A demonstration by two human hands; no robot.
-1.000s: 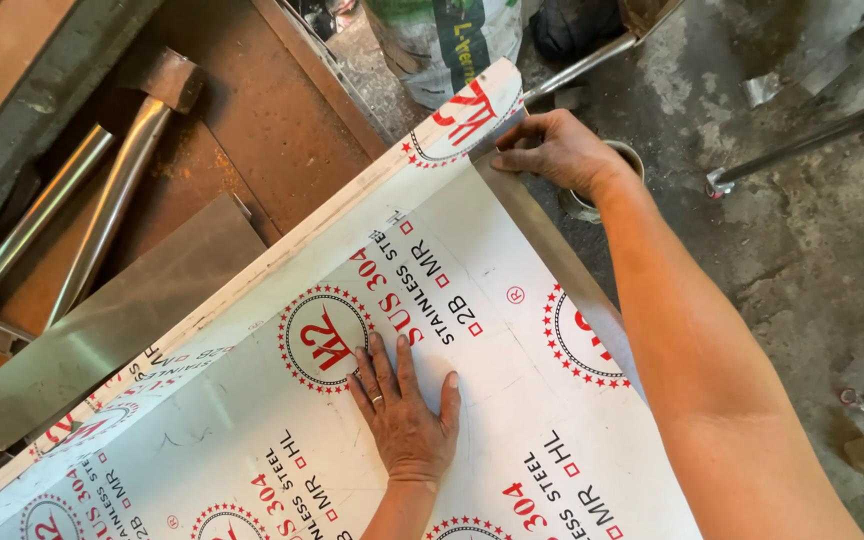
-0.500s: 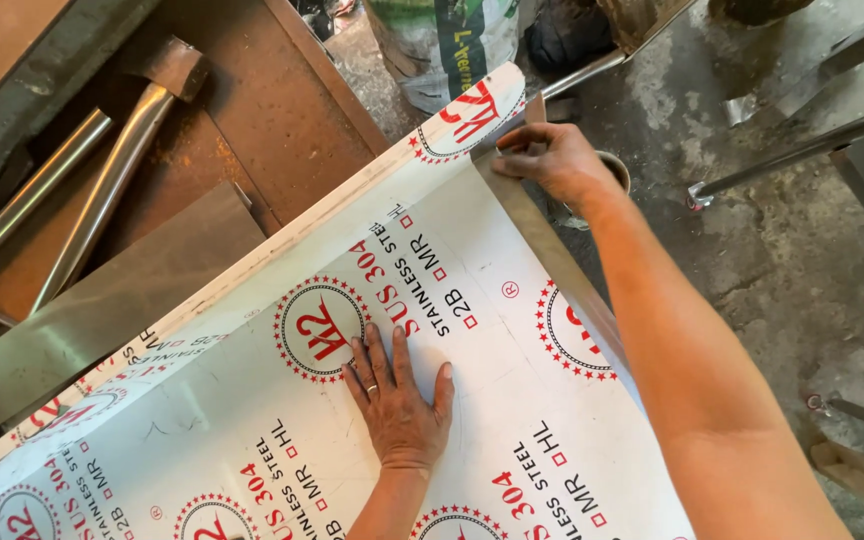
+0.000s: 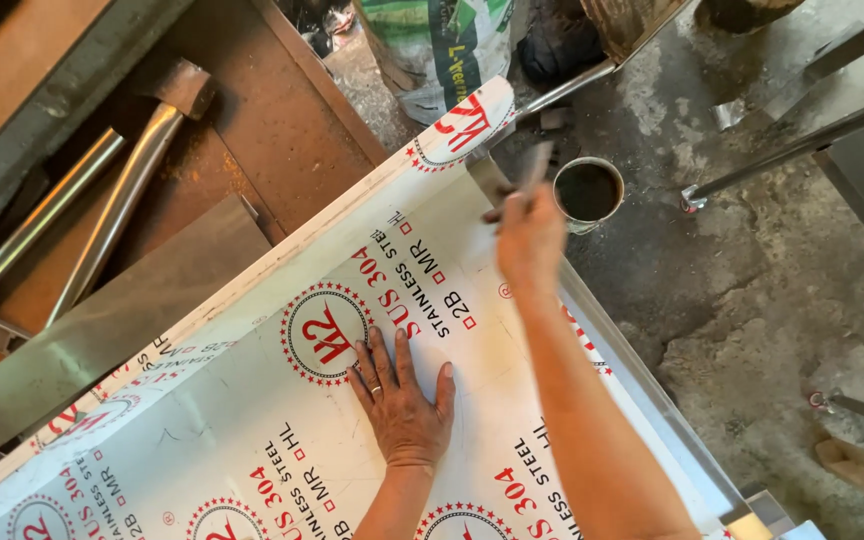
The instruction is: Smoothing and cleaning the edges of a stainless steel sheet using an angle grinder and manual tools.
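My left hand (image 3: pixel 402 405) lies flat, fingers spread, pressing on the film-covered steel sheet (image 3: pixel 252 440) (white film with red round marks), holding nothing; the sheet slants across the surface, its far corner near a sack (image 3: pixel 442 45); my right hand (image 3: pixel 527 235) is raised over that far corner, closed around a thin dark tool (image 3: pixel 535 168), too blurred to name; just beyond it a small tin (image 3: pixel 589 192) with dark contents stands on the concrete floor (image 3: pixel 752 300); two metal tubes (image 3: pixel 122 205) lie on the rusty surface (image 3: pixel 282 130) to the left.
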